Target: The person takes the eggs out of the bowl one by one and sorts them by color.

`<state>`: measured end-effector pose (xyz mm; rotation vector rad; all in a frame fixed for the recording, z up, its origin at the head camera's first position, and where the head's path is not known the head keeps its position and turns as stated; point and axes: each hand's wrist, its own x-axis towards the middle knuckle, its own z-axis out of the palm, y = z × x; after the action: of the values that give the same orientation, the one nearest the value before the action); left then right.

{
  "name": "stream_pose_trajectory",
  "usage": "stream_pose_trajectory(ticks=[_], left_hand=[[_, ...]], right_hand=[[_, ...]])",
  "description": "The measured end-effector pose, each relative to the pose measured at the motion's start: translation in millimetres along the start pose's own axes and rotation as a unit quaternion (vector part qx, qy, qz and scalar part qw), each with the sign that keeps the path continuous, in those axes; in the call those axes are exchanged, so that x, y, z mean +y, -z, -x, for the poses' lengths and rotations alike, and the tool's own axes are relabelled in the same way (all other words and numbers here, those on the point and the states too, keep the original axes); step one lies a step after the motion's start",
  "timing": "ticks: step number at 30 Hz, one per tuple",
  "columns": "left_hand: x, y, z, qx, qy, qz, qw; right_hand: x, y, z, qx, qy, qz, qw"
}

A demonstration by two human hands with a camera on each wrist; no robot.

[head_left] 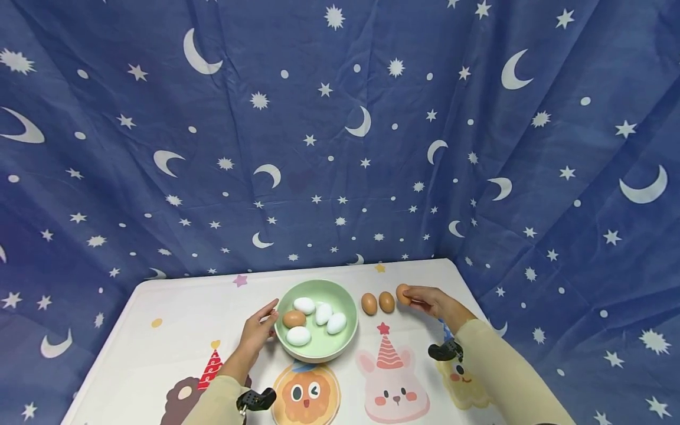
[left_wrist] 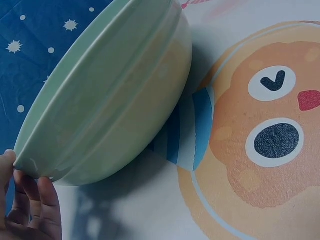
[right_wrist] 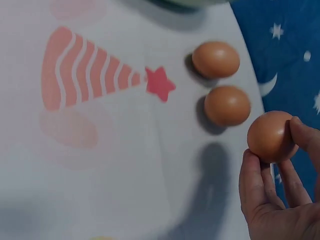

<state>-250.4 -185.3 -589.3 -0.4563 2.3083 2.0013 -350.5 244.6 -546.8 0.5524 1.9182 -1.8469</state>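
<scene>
A light green bowl (head_left: 347, 333) stands on the table with several white eggs (head_left: 298, 336) and one brown egg (head_left: 294, 319) inside. At its left side my left hand (head_left: 258, 329) holds the rim, thumb above and fingers below, as the left wrist view shows with the bowl (left_wrist: 125, 115). My right hand (head_left: 432, 301) pinches a brown egg (right_wrist: 272, 137) between thumb and fingers, apparently just above the table. Beside it, two more brown eggs, one nearer (right_wrist: 227, 106) and one farther (right_wrist: 216, 59), lie in a row between that hand and the bowl.
The white table cover (head_left: 196, 307) carries printed cartoon figures, among them an orange face (head_left: 306, 394) and a pink rabbit (head_left: 395, 392). A blue curtain (head_left: 297, 147) with moons and stars hangs behind the table and along its right side.
</scene>
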Motion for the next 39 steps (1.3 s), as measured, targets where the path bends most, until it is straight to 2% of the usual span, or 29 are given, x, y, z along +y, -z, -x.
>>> stream_pose_trajectory(ticks=[4, 8, 15, 20, 24, 31, 39], left_hand=[[-0.7, -0.2, -0.4, -0.002, -0.003, -0.003, 1.0], [-1.1, -1.1, -1.0, 0.002, -0.002, -0.005, 1.0], [0.1, -1.0, 1.5, 0.001, -0.003, -0.005, 1.0], [1.0, -1.1, 2.8, -0.001, -0.002, -0.005, 1.0], [2.7, -0.4, 1.8, 0.003, -0.003, -0.005, 1.0], [3.7, 0.1, 2.5, 0.0, -0.006, -0.006, 1.0], [1.9, 0.0, 2.7, 0.0, -0.005, -0.001, 1.0]], right_hand=[[13, 8, -20.3, -0.003, -0.002, 0.015, 0.9999], [21, 8, -30.6, 0.004, -0.009, 0.018, 0.9998], [26, -1, -27.0, 0.044, -0.028, 0.025, 0.9983], [29, -2, -32.3, 0.067, -0.034, 0.048, 0.996], [31, -4, -38.0, 0.071, -0.026, 0.051, 0.9958], [30, -10, -33.4, 0.075, -0.016, 0.046, 0.996], [29, -12, -29.5, 0.092, -0.036, 0.051, 0.9939]])
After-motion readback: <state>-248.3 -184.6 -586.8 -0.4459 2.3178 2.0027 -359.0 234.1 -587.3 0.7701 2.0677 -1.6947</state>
